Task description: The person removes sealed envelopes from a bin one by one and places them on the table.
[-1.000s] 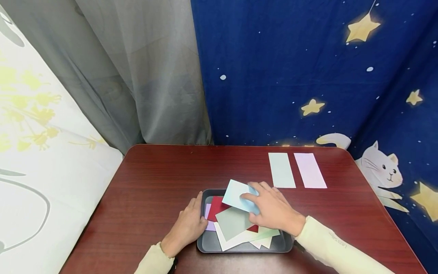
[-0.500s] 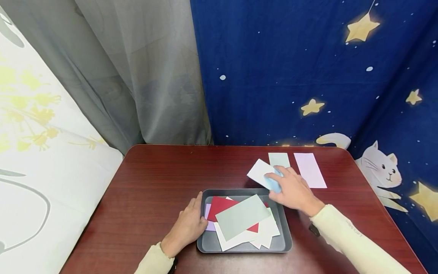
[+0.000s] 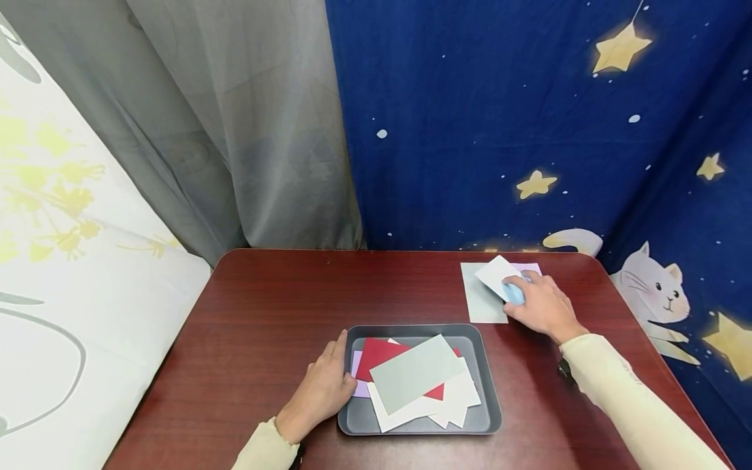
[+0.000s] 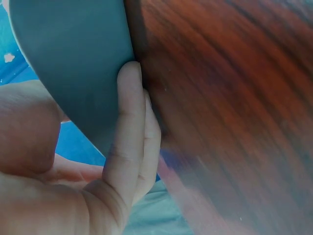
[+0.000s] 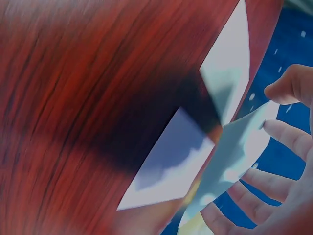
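Note:
In the head view my right hand [image 3: 545, 308] pinches a pale blue sheet of paper [image 3: 496, 277] between thumb and fingers, tilted above the table. Below it are a pale green paper [image 3: 483, 303] and a lilac paper [image 3: 531, 267], partly covered by the hand and held sheet. The right wrist view shows the held paper [image 5: 227, 156] raised off the tabletop. My left hand [image 3: 320, 385] holds the left side of a dark grey tray [image 3: 490, 418], straight fingers [image 4: 128, 112] along its outer wall and thumb at the rim. A grey-green paper [image 3: 414, 372] tops the pile inside.
More papers lie in the tray: a red one [image 3: 376, 356], white ones [image 3: 464, 391] and a purple one [image 3: 361, 389]. The tray sits near the front of a brown wooden table [image 3: 282, 294]. Grey and blue curtains [image 3: 440, 130] hang behind it.
My right hand has carried the pale blue paper from above the tray to the back right, over the two laid-out papers. The left hand and tray stay put.

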Tool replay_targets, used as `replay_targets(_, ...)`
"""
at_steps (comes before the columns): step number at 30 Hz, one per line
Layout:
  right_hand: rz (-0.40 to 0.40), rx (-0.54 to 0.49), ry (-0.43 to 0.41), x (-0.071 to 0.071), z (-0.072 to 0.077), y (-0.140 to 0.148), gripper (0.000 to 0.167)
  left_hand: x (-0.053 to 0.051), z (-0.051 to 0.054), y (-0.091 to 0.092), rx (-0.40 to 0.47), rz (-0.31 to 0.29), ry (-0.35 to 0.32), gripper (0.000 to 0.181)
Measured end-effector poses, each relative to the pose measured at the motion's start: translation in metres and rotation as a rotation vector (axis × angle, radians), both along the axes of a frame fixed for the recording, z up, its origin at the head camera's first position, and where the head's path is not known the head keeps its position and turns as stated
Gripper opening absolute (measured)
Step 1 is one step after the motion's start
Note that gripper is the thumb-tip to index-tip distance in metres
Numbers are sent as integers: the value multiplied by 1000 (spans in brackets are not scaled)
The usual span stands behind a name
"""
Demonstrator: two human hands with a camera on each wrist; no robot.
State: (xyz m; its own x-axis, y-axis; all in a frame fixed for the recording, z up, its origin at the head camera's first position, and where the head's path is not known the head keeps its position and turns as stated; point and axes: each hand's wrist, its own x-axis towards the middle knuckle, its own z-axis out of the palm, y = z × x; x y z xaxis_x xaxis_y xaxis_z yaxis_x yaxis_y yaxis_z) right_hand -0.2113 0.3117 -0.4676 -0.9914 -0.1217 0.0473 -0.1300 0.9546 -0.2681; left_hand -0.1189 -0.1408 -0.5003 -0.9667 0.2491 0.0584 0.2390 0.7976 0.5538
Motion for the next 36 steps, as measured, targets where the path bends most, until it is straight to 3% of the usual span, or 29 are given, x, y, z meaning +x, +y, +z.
replay_targets(5,-87,-16,-56,-6,-3,26,64,0,0,-1,3,-3,-7,83)
replay_targets(19,-323,-48,-90,-9,-19,88,69,0,0,0,3,-5,-6,84)
replay_targets(25,-347,-36,-76,-6,-25,106,61,0,0,0,5,-9,36,83)
replay_targets(36,-354,-44,-108,-1,-35,118,55,0,-1,0,-1,-10,24,82)
